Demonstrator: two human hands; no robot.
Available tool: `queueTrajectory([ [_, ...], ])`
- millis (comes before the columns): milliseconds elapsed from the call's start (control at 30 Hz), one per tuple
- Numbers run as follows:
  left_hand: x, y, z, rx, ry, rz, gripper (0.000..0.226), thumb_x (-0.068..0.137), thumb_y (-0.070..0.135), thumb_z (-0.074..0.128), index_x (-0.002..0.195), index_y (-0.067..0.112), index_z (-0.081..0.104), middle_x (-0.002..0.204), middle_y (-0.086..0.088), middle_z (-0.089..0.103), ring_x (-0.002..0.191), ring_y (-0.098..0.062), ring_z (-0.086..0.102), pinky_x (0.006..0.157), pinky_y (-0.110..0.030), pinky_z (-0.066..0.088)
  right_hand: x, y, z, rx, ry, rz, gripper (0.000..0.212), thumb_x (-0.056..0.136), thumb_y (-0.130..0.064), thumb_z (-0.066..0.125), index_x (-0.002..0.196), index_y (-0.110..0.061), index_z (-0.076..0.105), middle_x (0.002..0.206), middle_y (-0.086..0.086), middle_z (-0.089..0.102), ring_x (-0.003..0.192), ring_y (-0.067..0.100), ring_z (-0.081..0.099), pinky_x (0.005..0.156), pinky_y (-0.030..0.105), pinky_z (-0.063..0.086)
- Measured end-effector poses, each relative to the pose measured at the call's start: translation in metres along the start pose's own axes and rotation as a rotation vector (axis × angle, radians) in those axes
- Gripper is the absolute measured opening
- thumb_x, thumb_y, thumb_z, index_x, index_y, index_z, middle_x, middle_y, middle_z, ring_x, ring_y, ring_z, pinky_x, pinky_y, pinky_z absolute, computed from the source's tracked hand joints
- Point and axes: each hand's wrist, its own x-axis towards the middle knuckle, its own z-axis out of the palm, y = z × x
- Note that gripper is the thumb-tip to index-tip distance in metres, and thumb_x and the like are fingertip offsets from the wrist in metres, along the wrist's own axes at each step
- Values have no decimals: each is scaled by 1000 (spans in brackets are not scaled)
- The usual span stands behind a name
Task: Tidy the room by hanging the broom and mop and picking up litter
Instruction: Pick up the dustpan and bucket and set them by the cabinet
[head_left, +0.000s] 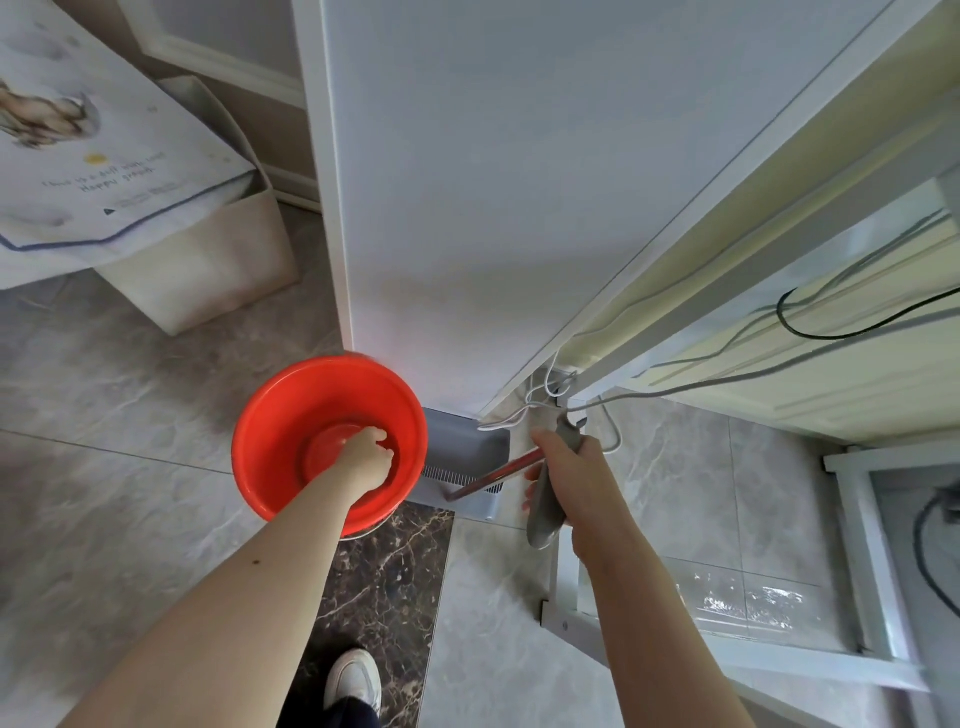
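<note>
A red plastic bucket (270, 415) stands on the tiled floor against the base of a white cabinet. My left hand (366, 456) reaches down inside it, fingers curled at the bucket's bottom; what they hold is hidden. My right hand (569, 470) grips a grey handle (543, 512) together with a thin red pole (498, 470). The pole slants down to a grey dustpan (462, 452) standing between the bucket and the cabinet corner.
White cabinet panel (493, 208) fills the middle. A white metal rack (852, 499) with cables stands at right. A beige box (218, 270) and a printed cloth bag (93, 156) sit at the left. My white shoe (353, 680) is on a dark marble strip.
</note>
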Motion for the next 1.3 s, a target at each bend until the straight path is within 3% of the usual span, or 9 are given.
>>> queueTrajectory([
  [167, -33, 16, 12, 35, -1, 47, 43, 96, 8, 45, 139, 2, 42, 141, -19, 49, 129, -33, 48, 112, -43, 36, -12, 8, -2, 123, -11, 8, 20, 88, -26, 57, 91, -10, 47, 76, 11, 59, 67, 26, 59, 80, 46, 54],
  [333, -67, 30, 26, 90, 30, 107, 36, 96, 7, 43, 130, -3, 51, 136, -18, 53, 126, -31, 50, 107, -33, 39, -29, 16, -12, 127, -8, 55, 54, 88, -42, 56, 127, -10, 39, 119, 13, 57, 109, 30, 60, 85, 44, 57],
  [433, -90, 33, 31, 55, 87, 106, 38, 95, 9, 47, 131, 2, 51, 135, -18, 54, 125, -31, 52, 99, -31, 43, -45, 25, -22, 152, -12, 57, 50, 91, -54, 43, 121, -15, 41, 114, 10, 60, 100, 26, 64, 58, 30, 53],
  [600, -122, 26, 41, 81, 97, 177, 22, 95, 8, 47, 114, 7, 58, 110, -12, 57, 97, -21, 52, 90, -27, 44, -74, 45, -33, 173, -50, 68, 39, 98, -47, 29, 111, -15, 47, 101, 9, 61, 85, 20, 62, 61, 31, 50],
  [700, -150, 19, 48, 62, 89, 207, 16, 93, 3, 44, 93, 0, 60, 100, -24, 62, 102, -37, 61, 94, -44, 47, -96, 60, -39, 159, -104, 42, 36, 100, -34, 32, 120, -9, 48, 104, 12, 59, 75, 16, 60, 58, 28, 49],
  [867, -195, 7, 58, -15, 143, 197, 30, 93, 6, 48, 120, -3, 57, 121, -23, 60, 113, -38, 58, 102, -47, 43, -133, 79, -53, 171, -174, 22, 30, 99, -29, 37, 113, -9, 53, 98, 9, 60, 87, 20, 60, 62, 28, 49],
  [1100, -251, 11, 75, 57, 143, 255, 26, 92, 2, 45, 109, -12, 58, 119, -31, 60, 100, -42, 60, 78, -31, 40, -175, 81, -75, 254, -187, 28, 20, 98, -27, 40, 105, -12, 52, 91, 7, 61, 89, 22, 60, 66, 30, 51],
  [1200, -271, 14, 84, 92, 44, 289, 19, 88, -4, 40, 90, -18, 53, 94, -46, 54, 77, -48, 50, 67, -39, 35, -190, 89, -89, 306, -155, -26, 21, 97, -27, 42, 107, -12, 53, 81, 2, 61, 82, 20, 61, 60, 26, 50],
  [1300, -290, 16, 97, 155, -12, 286, 25, 86, -4, 39, 65, 2, 52, 57, -21, 45, 59, -32, 46, 53, -37, 32, -208, 107, -106, 413, -97, -31, 26, 97, -22, 44, 112, -8, 58, 79, 3, 63, 73, 17, 62, 58, 24, 50],
])
